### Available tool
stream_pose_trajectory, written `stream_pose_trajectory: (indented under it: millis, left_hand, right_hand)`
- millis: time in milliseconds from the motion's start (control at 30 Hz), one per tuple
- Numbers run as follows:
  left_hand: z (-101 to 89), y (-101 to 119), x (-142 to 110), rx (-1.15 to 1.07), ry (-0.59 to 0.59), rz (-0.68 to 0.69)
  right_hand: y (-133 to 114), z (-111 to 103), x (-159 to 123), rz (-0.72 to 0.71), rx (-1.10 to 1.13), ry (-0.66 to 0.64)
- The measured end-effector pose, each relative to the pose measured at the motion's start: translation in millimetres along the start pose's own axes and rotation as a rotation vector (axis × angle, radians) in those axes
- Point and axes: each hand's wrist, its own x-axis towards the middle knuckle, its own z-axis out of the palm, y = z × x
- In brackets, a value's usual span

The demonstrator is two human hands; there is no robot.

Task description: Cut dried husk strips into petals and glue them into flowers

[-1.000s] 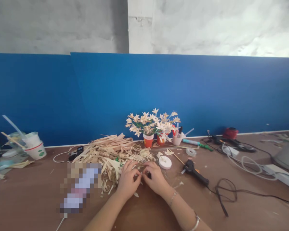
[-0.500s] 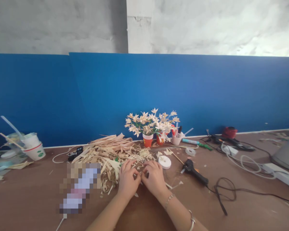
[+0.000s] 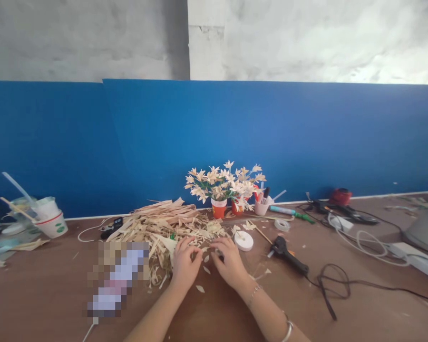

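Note:
My left hand point(image 3: 186, 263) rests low over the table at the edge of a heap of dry, pale husk strips point(image 3: 153, 223). Its fingers reach forward, slightly curled, and a gap shows between thumb and forefinger. My right hand point(image 3: 231, 262) is opposite, fingers bent inward toward the left hand and thumb apart from them. No held thing can be made out in either hand; the fingertips are partly blurred. Small pale petal-shaped pieces point(image 3: 200, 288) lie on the table between and below my hands. Just beyond my right hand is a white tape roll point(image 3: 243, 241).
Straw-coloured flowers point(image 3: 214, 178) stand in red-and-white cups point(image 3: 218, 209) by the blue partition point(image 3: 235, 128). A black glue gun point(image 3: 288, 255) with its cable lies right. A pixelated phone-like object point(image 3: 119, 282) is at left, and a paper cup point(image 3: 52, 223) stands farther left. A clear tape roll point(image 3: 282, 224) is behind.
My hands, fingertips together before, have moved apart. The left went a little left, the right slightly right. Small petal-shaped pieces between them now show.

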Motion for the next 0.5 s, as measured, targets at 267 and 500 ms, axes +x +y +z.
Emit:
stream_pose_trajectory:
  millis: [267,500]
  left_hand:
    - [1.8,2.8,-3.9,-0.040,-0.028,0.073]
    - [1.4,1.8,-3.6,-0.052,-0.041,0.077]
  right_hand:
    - [-5.4,1.1,-0.7,0.036,0.033,-0.034]
    - [-9.2,-1.7,0.6,0.086,0.103,-0.024]
